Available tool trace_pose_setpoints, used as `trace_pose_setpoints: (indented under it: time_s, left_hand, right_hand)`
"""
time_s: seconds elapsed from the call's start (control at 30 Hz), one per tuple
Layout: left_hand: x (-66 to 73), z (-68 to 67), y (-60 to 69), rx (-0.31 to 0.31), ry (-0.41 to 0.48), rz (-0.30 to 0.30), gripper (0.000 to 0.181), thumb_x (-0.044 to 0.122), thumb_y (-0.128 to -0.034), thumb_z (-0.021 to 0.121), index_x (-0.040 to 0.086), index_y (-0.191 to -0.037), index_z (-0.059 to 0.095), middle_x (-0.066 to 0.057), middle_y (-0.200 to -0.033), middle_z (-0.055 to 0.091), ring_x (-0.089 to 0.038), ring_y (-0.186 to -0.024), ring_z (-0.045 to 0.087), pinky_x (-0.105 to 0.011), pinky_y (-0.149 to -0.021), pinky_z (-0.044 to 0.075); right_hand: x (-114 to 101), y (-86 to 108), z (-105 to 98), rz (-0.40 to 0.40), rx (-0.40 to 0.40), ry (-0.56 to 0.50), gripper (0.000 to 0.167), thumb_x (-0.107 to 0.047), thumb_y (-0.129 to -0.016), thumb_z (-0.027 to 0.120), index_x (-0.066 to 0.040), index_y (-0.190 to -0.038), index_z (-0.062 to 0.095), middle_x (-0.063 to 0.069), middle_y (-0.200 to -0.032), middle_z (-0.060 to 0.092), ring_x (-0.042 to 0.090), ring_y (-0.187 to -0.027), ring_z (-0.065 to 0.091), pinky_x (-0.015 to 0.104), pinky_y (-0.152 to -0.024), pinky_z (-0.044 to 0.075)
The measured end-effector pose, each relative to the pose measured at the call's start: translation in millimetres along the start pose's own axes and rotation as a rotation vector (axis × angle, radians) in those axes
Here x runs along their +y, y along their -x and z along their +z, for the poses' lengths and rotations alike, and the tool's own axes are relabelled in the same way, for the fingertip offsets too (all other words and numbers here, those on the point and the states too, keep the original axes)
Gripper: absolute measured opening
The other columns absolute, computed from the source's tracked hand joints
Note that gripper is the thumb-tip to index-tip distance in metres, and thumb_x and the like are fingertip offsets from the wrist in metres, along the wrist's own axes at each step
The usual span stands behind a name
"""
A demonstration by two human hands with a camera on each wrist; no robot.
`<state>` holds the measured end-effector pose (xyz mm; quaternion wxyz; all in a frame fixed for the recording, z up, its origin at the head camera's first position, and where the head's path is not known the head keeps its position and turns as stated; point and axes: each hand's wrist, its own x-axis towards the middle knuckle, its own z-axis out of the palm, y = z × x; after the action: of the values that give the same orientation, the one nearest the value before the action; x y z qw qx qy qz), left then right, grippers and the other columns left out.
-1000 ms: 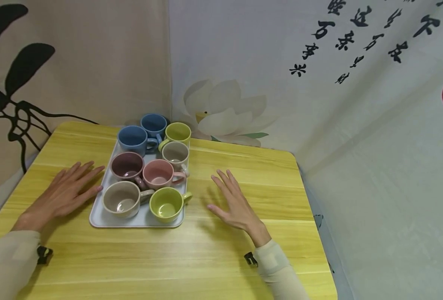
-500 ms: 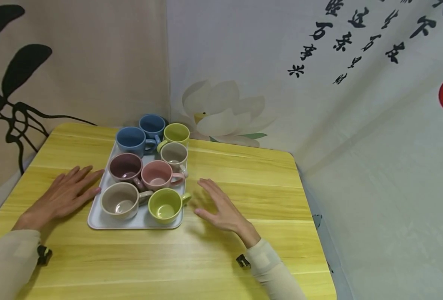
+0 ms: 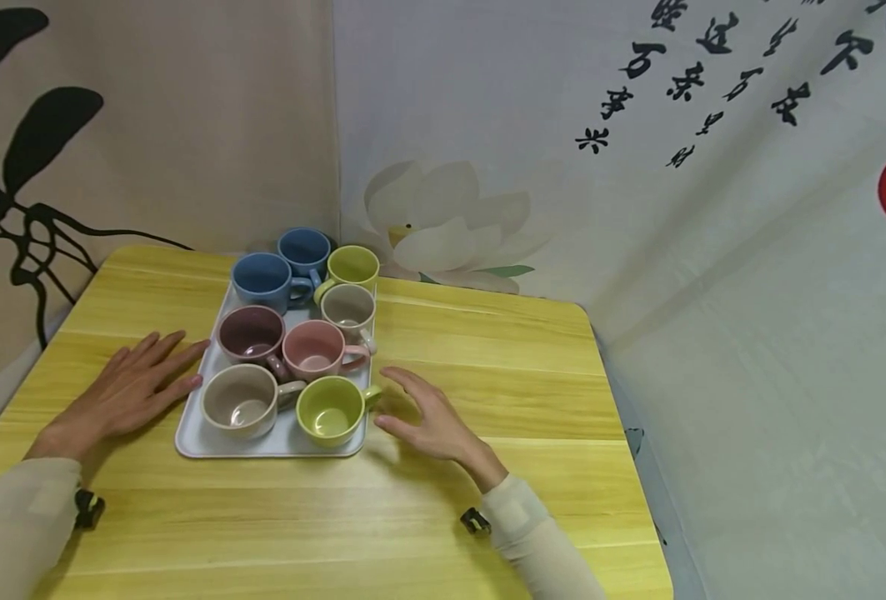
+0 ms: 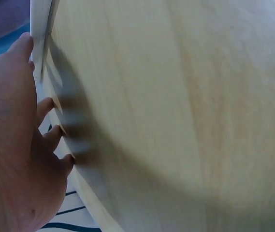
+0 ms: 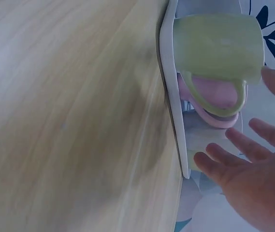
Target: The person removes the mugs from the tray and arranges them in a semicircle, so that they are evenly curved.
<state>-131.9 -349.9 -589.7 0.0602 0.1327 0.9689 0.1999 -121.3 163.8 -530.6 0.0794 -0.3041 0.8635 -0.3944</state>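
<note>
A white tray (image 3: 277, 451) carries several mugs. Near its front stand a yellow-green mug (image 3: 330, 408) and a beige mug (image 3: 240, 398); behind them are a pink mug (image 3: 313, 350) and a dark purple mug (image 3: 251, 333). My left hand (image 3: 127, 387) lies with spread fingers beside the tray's left edge, thumb and index tip at the rim. My right hand (image 3: 438, 425) hovers just right of the yellow-green mug, its fingers slightly bent and holding nothing. In the right wrist view the mug's handle (image 5: 219, 108) faces my right hand (image 5: 263, 179), with a gap between them.
Farther back on the tray are a grey mug (image 3: 348, 308), another yellow-green mug (image 3: 353, 265) and two blue mugs (image 3: 264, 282). The wooden table (image 3: 503, 358) extends around the tray. A printed cloth (image 3: 458, 108) hangs behind the table's back edge.
My right hand has moved left toward the front yellow-green mug's handle, and its fingers have bent a little. The left hand and the mugs stay in place.
</note>
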Motion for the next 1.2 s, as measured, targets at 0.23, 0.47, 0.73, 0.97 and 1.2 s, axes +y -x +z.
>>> trace_pose_setpoints:
  time_s: [0.23, 0.47, 0.73, 0.97, 1.2]
  left_hand:
    - [1.9, -2.2, -1.2, -0.009, 0.024, -0.001, 0.071, 0.051, -0.1188, 0.052, 0.025, -0.181, 0.028, -0.036, -0.183, 0.023, -0.068, -0.170, 0.009, -0.089, -0.131, 0.002]
    - [-1.4, -3.7, -3.0, -0.036, 0.064, 0.010, 0.070, 0.046, -0.1197, 0.051, 0.021, -0.181, 0.027, -0.038, -0.183, 0.018, -0.071, -0.168, 0.005, -0.091, -0.129, -0.003]
    - [-0.7, -4.7, -3.0, -0.039, 0.087, 0.021, 0.070, 0.045, -0.1192, 0.052, 0.020, -0.180, 0.029, -0.039, -0.182, 0.018, -0.073, -0.167, 0.006, -0.092, -0.127, -0.002]
    - [-1.4, -4.5, -3.5, -0.049, 0.090, 0.013, 0.070, 0.046, -0.1195, 0.051, 0.020, -0.180, 0.028, -0.040, -0.182, 0.017, -0.073, -0.167, 0.004, -0.092, -0.127, -0.004]
    - [-1.9, -3.4, -2.8, -0.038, 0.096, 0.015, 0.070, 0.045, -0.1193, 0.052, 0.019, -0.180, 0.028, -0.039, -0.182, 0.017, -0.072, -0.168, 0.004, -0.091, -0.128, -0.005]
  right_hand:
    - [-1.3, -6.0, 6.1, 0.001, -0.077, -0.029, 0.072, -0.030, -0.108, 0.080, -0.009, -0.169, 0.049, 0.009, -0.174, 0.056, 0.029, -0.162, 0.055, 0.049, -0.132, 0.049]
    - [-1.1, -8.5, 11.2, -0.040, -0.081, -0.034, 0.065, -0.023, -0.109, 0.078, -0.005, -0.165, 0.052, 0.013, -0.166, 0.063, 0.033, -0.145, 0.069, 0.049, -0.122, 0.058]
    - [-2.9, -8.1, 11.4, -0.023, -0.068, -0.040, 0.058, -0.019, -0.109, 0.077, -0.006, -0.161, 0.057, 0.016, -0.157, 0.068, 0.034, -0.132, 0.075, 0.051, -0.115, 0.062]
    - [-3.1, -7.9, 11.7, -0.005, -0.048, -0.091, 0.045, -0.016, -0.110, 0.075, -0.004, -0.152, 0.066, 0.016, -0.145, 0.074, 0.033, -0.125, 0.077, 0.048, -0.108, 0.066]
    - [-4.6, -7.8, 10.1, 0.020, -0.051, -0.132, 0.027, -0.016, -0.110, 0.075, -0.007, -0.135, 0.073, 0.013, -0.132, 0.079, 0.030, -0.113, 0.080, 0.035, -0.099, 0.068]
